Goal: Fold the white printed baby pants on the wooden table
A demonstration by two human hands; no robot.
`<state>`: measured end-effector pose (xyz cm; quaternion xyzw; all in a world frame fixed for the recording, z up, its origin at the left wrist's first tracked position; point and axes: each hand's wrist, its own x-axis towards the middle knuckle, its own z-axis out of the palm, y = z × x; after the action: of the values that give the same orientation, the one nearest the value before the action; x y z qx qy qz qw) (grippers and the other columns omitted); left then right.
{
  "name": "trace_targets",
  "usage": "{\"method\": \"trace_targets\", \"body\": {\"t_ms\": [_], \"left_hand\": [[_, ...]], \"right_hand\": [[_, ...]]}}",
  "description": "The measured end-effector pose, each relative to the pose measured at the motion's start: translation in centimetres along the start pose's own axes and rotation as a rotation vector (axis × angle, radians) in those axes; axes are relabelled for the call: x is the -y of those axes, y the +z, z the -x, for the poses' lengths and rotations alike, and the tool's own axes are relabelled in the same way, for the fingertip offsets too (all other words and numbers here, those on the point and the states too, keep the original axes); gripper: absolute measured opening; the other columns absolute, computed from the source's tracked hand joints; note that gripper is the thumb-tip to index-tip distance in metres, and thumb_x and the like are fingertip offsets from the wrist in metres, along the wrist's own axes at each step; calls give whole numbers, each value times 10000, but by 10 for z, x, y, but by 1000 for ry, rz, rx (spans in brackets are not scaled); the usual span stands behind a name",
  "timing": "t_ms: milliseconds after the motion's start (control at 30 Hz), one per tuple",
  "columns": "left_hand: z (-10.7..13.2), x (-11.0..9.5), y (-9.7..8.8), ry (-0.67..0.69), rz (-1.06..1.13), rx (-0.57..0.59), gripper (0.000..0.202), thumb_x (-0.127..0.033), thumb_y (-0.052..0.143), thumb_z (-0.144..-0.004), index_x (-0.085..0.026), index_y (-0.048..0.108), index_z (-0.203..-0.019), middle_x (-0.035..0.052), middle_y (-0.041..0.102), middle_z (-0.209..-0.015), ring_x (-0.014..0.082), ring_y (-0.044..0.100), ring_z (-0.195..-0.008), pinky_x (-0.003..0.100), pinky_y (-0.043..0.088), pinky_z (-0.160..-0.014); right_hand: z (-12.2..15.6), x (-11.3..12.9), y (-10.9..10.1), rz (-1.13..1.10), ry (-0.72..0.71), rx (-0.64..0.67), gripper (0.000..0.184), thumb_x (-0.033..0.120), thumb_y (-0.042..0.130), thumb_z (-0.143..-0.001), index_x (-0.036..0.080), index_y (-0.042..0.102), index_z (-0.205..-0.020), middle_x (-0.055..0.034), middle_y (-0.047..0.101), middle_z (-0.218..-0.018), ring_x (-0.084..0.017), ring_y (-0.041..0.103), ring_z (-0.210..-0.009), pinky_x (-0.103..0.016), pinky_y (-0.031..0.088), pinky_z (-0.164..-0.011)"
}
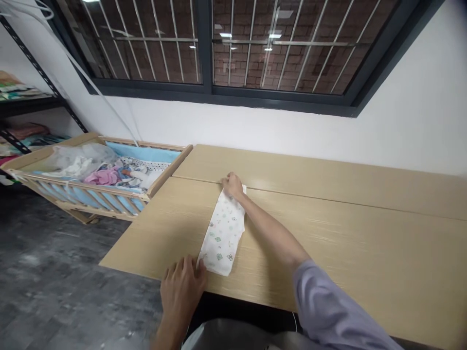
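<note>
Over on the left, a wooden cot [91, 194] heaped with baby clothes butts against the worktop [328, 243]. The left hand [181, 287] lies flat at the near edge, fingers spread and holding nothing, tips just touching the near corner of the folded printed cloth [223, 233], which lies lengthways there. The right hand [232, 185] curls over its far end; I can't tell whether those fingers pinch it. With the cloth so near the edge, I'd say an uneven tug could skew the fold or drag it off.
</note>
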<state>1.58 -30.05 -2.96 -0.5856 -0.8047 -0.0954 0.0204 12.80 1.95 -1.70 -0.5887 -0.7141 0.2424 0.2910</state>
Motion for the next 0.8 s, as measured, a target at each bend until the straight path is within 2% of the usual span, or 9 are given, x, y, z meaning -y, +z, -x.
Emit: {"method": "trace_targets", "body": {"t_ms": [67,133,233,300,367,467,600,700,800], "left_hand": [[9,-4,3,126,19,-179,284,-409,488,-957,-199,674,-1002,146,726,-1035,330,666,-957,428,478,-843],[20,-8,12,279,81,-282,362,-389,500,-954,-184,625,-1225,175,665,-1267,331,638,-1101,435,488,-901],[39,-12,32,436,96,-322,502,-354,537,-927,-202,514,-1406,175,554,-1454,337,550,-1300,445,478,-971],[50,-12,46,480,54,-319,501,-367,556,-910,-238,538,-1394,162,557,-1458,356,516,-1344,472,468,-987],[58,-11,54,495,8,-320,482,-381,560,-910,-265,565,-1377,154,576,-1441,373,505,-1357,492,461,-986],[62,-12,54,484,-57,-309,562,-365,563,-933,-270,471,-1479,171,503,-1508,375,461,-1397,485,437,-1014],[61,-13,48,499,-91,-308,667,-366,570,-947,-256,334,-1561,211,391,-1574,371,452,-1406,458,405,-1043],[58,-12,49,513,-85,-334,679,-352,583,-941,-259,330,-1564,206,397,-1572,368,471,-1390,445,395,-1048],[58,-11,52,516,-86,-358,673,-325,603,-931,-259,355,-1553,204,431,-1552,358,492,-1373,446,390,-1052]], "right_hand": [[32,9,-4,-9,-196,50,432,346,514,-975,130,527,-1349,-164,632,-1321,-238,608,-1187,-345,455,-1004],[75,14,-7,-9,-530,197,502,394,498,-996,129,474,-1422,-177,547,-1445,-254,521,-1326,-385,390,-1109],[146,11,-9,41,-903,490,585,438,466,-1014,154,379,-1519,-178,353,-1603,-279,322,-1489,-440,316,-1184],[181,3,-9,64,-1048,613,576,390,457,-1022,155,357,-1538,-167,312,-1624,-259,253,-1521,-440,278,-1212],[197,-6,-7,76,-1116,677,556,359,443,-1032,145,364,-1539,-153,349,-1608,-225,245,-1525,-412,252,-1228],[180,-21,-4,147,-1063,715,582,427,399,-1048,161,338,-1561,-132,307,-1628,-227,208,-1536,-423,199,-1246],[103,-46,0,306,-838,675,653,551,292,-1047,231,212,-1610,-75,113,-1680,-240,95,-1557,-462,93,-1263],[43,-65,0,433,-699,582,677,559,218,-1046,194,187,-1616,-84,95,-1681,-236,77,-1559,-446,71,-1265],[1,-76,-4,502,-647,506,663,505,172,-1051,154,198,-1612,-87,133,-1676,-229,102,-1557,-427,82,-1266]]}}
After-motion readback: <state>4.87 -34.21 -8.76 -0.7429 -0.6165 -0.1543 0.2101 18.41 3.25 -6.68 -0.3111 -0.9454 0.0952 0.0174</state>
